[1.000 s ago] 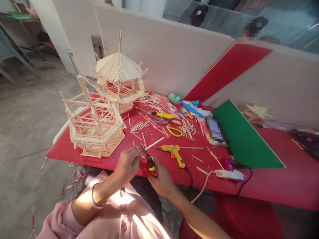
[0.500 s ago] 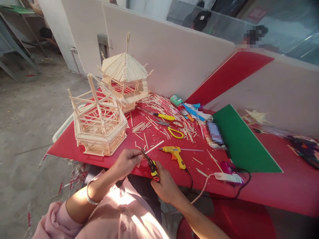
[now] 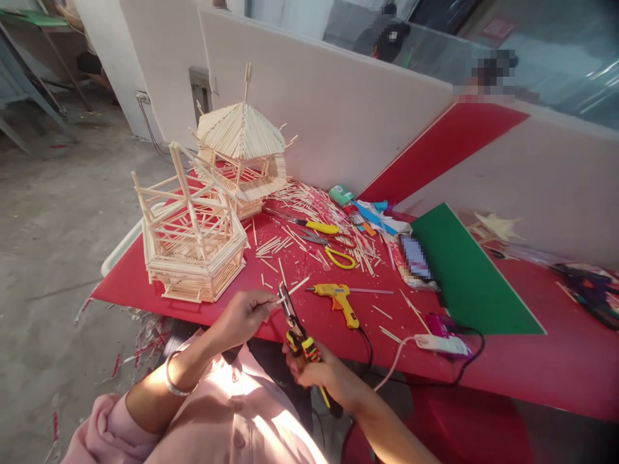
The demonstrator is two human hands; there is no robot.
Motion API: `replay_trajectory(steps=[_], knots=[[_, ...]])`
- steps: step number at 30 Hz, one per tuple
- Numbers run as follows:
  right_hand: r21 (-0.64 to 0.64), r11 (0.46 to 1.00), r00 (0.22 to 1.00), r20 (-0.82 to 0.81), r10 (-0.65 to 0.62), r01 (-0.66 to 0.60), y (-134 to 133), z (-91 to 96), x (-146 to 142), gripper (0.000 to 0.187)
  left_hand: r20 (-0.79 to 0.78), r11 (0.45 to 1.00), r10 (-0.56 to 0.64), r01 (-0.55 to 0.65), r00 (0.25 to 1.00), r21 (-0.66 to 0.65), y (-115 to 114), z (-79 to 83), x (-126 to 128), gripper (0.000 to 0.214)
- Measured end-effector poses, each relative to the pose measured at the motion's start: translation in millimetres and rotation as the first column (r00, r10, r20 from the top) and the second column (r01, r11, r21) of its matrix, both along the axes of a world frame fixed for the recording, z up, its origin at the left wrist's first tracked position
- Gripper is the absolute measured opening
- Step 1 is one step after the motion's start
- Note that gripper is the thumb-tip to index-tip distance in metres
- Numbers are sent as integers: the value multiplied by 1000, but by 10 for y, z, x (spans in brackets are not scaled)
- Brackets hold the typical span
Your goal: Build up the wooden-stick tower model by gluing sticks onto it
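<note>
A thin pale wooden stick is pinched at its near end by the fingers of my left hand, just past the table's front edge. My right hand grips pliers with yellow-and-black handles. Their metal jaws meet the stick close to my left fingertips; whether they bite it I cannot tell. A yellow glue gun lies right of the stick's tip. To the left stands an unroofed stick model with several posts, and behind it a roofed stick pavilion.
Scissors with yellow handles lie among scattered sticks on the red table. Further right are a phone, a green board and a white power strip with cords. A white partition rises behind.
My right hand has dropped slightly and turned, so more of the pliers' handles shows and they look spread wider. The stick's far tip has shifted a little left and down.
</note>
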State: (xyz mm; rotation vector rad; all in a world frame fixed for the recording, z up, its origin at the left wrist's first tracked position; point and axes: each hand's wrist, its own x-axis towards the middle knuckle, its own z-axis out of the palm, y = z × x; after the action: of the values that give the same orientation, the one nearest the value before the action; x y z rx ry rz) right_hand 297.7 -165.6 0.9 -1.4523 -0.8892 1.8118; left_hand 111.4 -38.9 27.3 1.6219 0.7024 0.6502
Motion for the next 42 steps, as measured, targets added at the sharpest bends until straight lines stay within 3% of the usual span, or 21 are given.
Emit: replay_trajectory(steps=[2, 4, 7, 11, 13, 15, 18, 20, 22, 24, 25, 26, 28, 30, 32, 34, 37, 42], knots=[[-91, 996, 973, -229, -18, -3, 28, -20, -17, 43, 34, 999, 35, -36, 999, 40, -8, -20, -23, 32], [-156, 985, 946, -302, -119, 74, 145, -2, -15, 44, 53, 990, 125, -128, 991, 54, -26, -53, -22, 31], [-210, 965, 953, -224, -205, 158, 453, 56, 9, 35, 95, 964, 242, -250, 966, 90, -65, -106, 12, 26], [-221, 969, 970, -191, -151, 107, 870, 108, 2, 21, 198, 910, 257, -306, 946, 281, -119, -129, -2, 14], [-194, 974, 980, -139, -144, 116, 988, 114, -31, 22, 191, 852, 272, -328, 943, 409, -150, -108, -73, 11], [-153, 977, 987, -40, -156, 148, 1023, 107, -76, 23, 155, 834, 271, -312, 950, 455, -187, -70, -167, 15], [-37, 972, 962, 151, -226, 234, 948, 66, -155, 30, 133, 900, 237, -269, 962, 342, -242, -11, -280, 19], [100, 955, 894, 336, -296, 279, 854, 7, -231, 50, 140, 936, 244, -271, 960, 225, -262, 11, -303, 19], [284, 928, 702, 610, -368, 239, 758, -76, -337, 71, 158, 964, 243, -257, 957, 71, -260, 16, -284, 21], [403, 910, 431, 808, -402, 94, 679, -158, -449, 78, 219, 968, 237, -210, 946, -137, -239, 14, -233, 22], [420, 907, 326, 855, -403, 20, 648, -186, -492, 76, 256, 947, 258, -192, 932, -256, -223, 14, -201, 23], [423, 905, 269, 877, -399, -37, 622, -200, -515, 72, 283, 910, 296, -180, 912, -373, -204, 15, -168, 26], [452, 882, 204, 884, -421, -135, 579, -187, -479, 60, 287, 808, 388, -174, 876, -563, -167, 19, -106, 32], [518, 836, 144, 855, -498, -182, 542, -140, -325, 48, 252, 721, 435, -166, 865, -673, -139, 16, -63, 36], [550, 821, 70, 835, -547, -155, 512, -97, -85, 41, 240, 689, 423, -139, 874, -711, -131, 3, -38, 40], [486, 870, -24, 872, -489, -76, 495, -85, 176, 42, 257, 702, 392, -107, 883, -704, -142, -12, -23, 44], [319, 946, -66, 947, -315, 59, 499, -133, 494, 48, 276, 745, 337, -76, 900, -663, -169, -26, 2, 50], [272, 953, 32, 960, -279, 135, 504, -246, 815, 45, 258, 784, 277, -62, 926, -618, -181, -74, 28, 49]])
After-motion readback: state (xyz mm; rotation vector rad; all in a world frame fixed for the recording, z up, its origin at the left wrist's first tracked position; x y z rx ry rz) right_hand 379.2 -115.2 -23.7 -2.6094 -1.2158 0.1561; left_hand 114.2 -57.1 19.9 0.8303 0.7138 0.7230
